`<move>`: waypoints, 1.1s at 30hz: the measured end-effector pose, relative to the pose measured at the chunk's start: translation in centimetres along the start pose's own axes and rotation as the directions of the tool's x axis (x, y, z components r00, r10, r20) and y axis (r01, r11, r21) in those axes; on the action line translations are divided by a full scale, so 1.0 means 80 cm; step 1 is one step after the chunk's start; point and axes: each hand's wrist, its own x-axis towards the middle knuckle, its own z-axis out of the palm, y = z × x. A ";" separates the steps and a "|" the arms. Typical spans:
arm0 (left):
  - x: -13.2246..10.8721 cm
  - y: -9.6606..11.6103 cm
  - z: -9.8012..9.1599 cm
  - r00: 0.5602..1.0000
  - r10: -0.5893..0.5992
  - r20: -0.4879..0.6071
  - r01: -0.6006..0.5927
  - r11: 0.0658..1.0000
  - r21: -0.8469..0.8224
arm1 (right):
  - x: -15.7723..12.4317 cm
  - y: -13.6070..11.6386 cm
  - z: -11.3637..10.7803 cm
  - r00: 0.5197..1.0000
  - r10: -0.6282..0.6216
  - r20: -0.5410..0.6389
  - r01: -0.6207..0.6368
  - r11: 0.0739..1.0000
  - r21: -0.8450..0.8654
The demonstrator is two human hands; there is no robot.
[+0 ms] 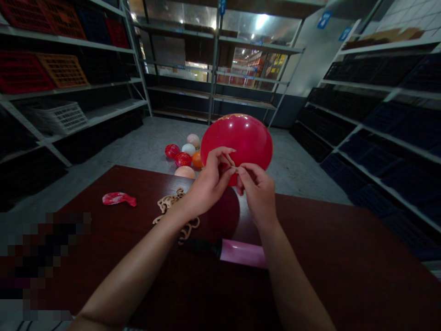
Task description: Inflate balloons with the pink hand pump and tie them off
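Observation:
A large inflated red balloon [241, 138] stands just beyond my hands, over the far edge of the table. My left hand [218, 177] is closed, its fingertips pinching a tan rubber band [234, 168] at the near side of the balloon. From the other side, my right hand [257, 186] pinches the same band between thumb and fingers. The balloon's neck is mostly hidden by my fingers. Below my left forearm lies a heap of tan rubber bands [168, 201]. A pink hand pump [243, 253] with a black end lies on the table, partly behind my right forearm.
A limp red-and-white balloon [119, 199] lies at the left of the dark wooden table [320, 243]. Several inflated balloons [183, 159] rest on the floor beyond it. Shelves with crates [62, 69] stand left; more racks [372, 110] stand right and at the back.

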 end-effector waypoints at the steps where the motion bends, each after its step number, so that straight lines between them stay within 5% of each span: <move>1: 0.000 0.002 -0.002 0.999 0.030 0.028 -0.031 0.999 0.018 | 0.001 -0.002 -0.001 0.999 0.034 0.019 -0.035 0.997 0.066; 5: 0.001 0.009 -0.013 0.990 0.105 0.089 -0.113 0.989 0.090 | 0.003 -0.010 -0.003 0.989 0.105 0.099 -0.127 0.959 0.252; 10: 0.002 0.012 -0.017 0.992 0.124 0.037 -0.128 0.981 0.145 | -0.003 -0.008 0.002 0.990 0.092 0.105 -0.115 0.963 0.242; 15: -0.001 0.006 -0.009 0.983 0.184 0.027 -0.182 0.918 0.353 | -0.013 -0.006 0.011 0.986 -0.131 -0.107 0.123 0.990 -0.076; 21: -0.002 0.007 -0.003 0.988 0.143 0.056 -0.152 0.853 0.500 | -0.016 -0.002 0.003 0.913 -0.392 -0.115 0.307 0.844 -0.441; 27: 0.002 0.019 -0.021 0.992 -0.052 0.118 0.031 0.984 0.173 | -0.011 0.013 -0.005 0.841 -0.538 0.049 0.446 0.640 -0.625; 33: 0.004 0.009 -0.015 0.977 -0.213 0.034 0.215 0.966 -0.143 | -0.008 0.011 -0.010 0.786 -0.592 0.180 0.517 0.468 -0.717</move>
